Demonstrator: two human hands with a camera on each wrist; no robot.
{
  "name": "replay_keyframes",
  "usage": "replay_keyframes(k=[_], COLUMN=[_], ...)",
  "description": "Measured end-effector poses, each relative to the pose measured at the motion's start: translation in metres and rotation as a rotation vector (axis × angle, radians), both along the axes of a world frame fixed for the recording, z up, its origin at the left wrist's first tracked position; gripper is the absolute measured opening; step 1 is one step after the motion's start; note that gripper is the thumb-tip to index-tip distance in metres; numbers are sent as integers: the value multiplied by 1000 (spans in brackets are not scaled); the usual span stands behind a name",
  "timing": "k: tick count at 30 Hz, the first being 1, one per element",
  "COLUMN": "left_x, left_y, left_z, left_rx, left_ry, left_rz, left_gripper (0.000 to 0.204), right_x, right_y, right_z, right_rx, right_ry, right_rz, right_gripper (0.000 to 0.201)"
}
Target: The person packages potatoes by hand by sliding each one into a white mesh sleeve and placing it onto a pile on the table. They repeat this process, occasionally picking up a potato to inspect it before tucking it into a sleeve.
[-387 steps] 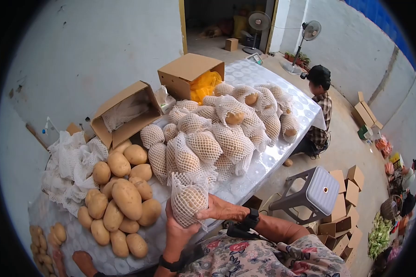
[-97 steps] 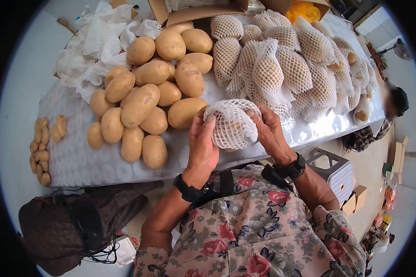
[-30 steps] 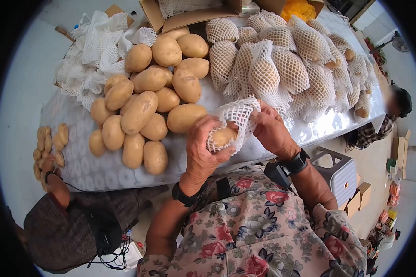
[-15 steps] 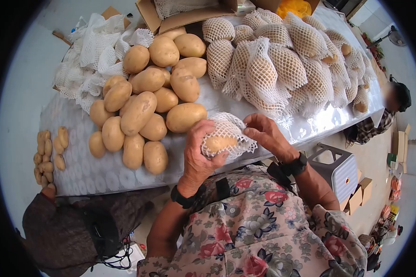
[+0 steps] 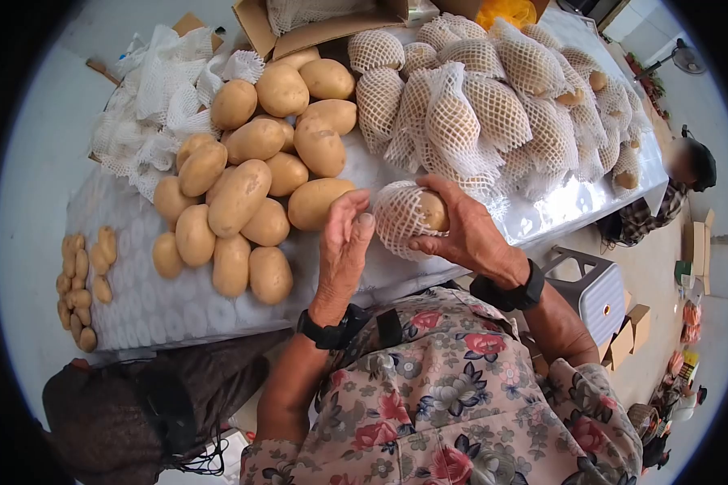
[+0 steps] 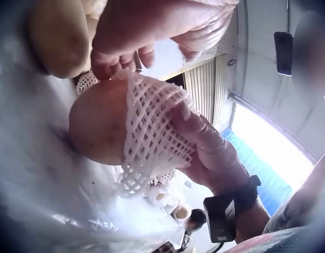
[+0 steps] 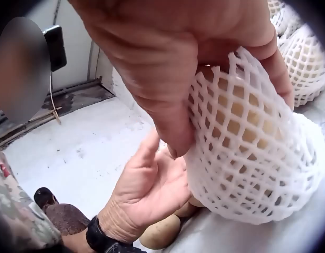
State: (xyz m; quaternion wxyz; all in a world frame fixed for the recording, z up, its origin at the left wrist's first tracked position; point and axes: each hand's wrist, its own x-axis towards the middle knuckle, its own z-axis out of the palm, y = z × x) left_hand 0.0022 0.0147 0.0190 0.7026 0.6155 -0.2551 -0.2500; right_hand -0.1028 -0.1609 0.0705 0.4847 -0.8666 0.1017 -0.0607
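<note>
Right hand (image 5: 477, 234) grips oval potato (image 5: 436, 212) in white foam mesh sleeve (image 5: 396, 220), frame centre, smooth end exposed. Left hand (image 5: 342, 252) just left, fingers loosely extended. Bare potatoes (image 5: 239, 198) piled left of centre; netted potatoes (image 5: 493, 109) upper right. Shiny tablecloth (image 5: 388, 280) strip separates sleeve from near edge.

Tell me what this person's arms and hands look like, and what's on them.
The left hand and right hand wear no gloves. The left wrist strap and right wrist strap are black; the right one carries a boxy black device with small pale markings. The floral sleeves are pale pinkish, with red-pink roses and greyish leaves, and leave the forearms bare.
</note>
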Motion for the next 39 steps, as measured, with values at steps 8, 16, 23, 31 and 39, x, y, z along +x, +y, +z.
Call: replay_keyframes(k=[8, 16, 23, 31, 39], left_x=[-13, -14, -15, -17, -20], left_y=[-12, -6, 2, 5, 13], left_z=[-13, 16, 9, 29, 27], left_rx=[253, 227, -389, -180, -28], left_ry=[-256, 82, 855, 799, 790], left_rz=[99, -173, -342, -377, -432], left_gripper=[40, 20, 19, 42, 37], right_x=[-22, -24, -26, -24, -28], right_y=[-7, -8, -14, -14, -14], right_z=[-28, -30, -16, 5, 8], right_rx=[398, 229, 167, 72, 82], right_ry=[-98, -144, -164, -173, -139], right_rz=[-129, -114, -48, -5, -36], right_gripper=[70, 65, 64, 61, 61])
